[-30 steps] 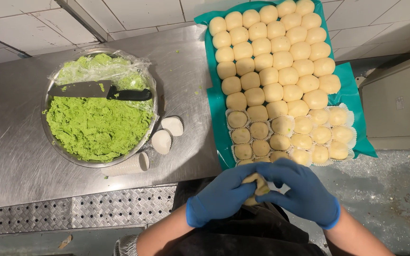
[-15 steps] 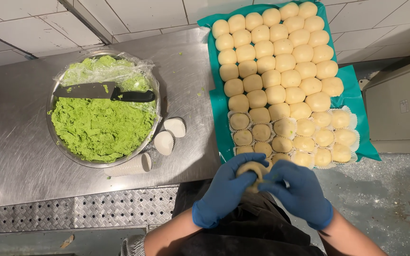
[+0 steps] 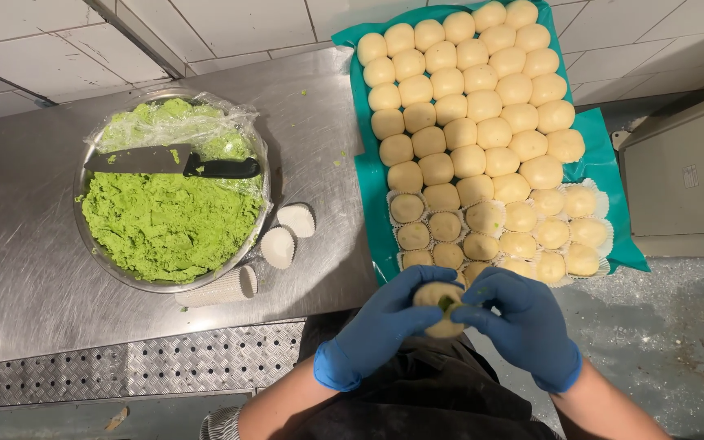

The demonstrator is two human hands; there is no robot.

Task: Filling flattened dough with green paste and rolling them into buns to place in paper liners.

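Both my hands wear blue gloves and meet just below the tray's near edge. My left hand (image 3: pixel 380 326) cups a pale dough ball (image 3: pixel 437 310) from the left, and my right hand (image 3: pixel 523 322) pinches its top, where a bit of green filling shows. Above them lies a teal tray (image 3: pixel 366 175) packed with rows of dough balls (image 3: pixel 474 106); the nearer rows (image 3: pixel 523 232) sit in white paper cups. To the left stands a metal bowl (image 3: pixel 91 244) of green paste (image 3: pixel 169 224) with a black knife (image 3: pixel 173 160) laid across it.
White paper cups (image 3: pixel 287 232) and a stack of cups on its side (image 3: pixel 217 288) lie next to the bowl on the steel counter (image 3: pixel 18 285). A perforated metal strip (image 3: pixel 124 371) runs along the counter's front. A grey box (image 3: pixel 686 175) stands at the right.
My hands have lifted slightly toward the tray and turned the dough ball, which now shows green filling at its top. Everything on the counter stays put.
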